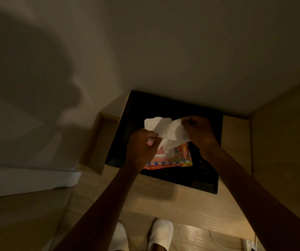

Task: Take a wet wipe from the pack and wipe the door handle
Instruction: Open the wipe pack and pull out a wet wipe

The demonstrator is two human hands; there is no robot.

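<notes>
A red and orange wet wipe pack [179,160] lies on a black panel [207,180] set in a wooden counter, its white flip lid [151,124] standing open. A white wet wipe [172,133] is stretched above the pack between both hands. My left hand [142,147] pinches its lower left end. My right hand [199,132] pinches its upper right corner. The wipe's lower end reaches down to the pack's opening. No door handle is in view.
The wooden counter [172,203] meets a pale wall [145,51] behind and a wooden side panel [283,142] on the right. Below its front edge are two white slippers [161,232], a white cable [216,238] and a plug [249,244]. The scene is dim.
</notes>
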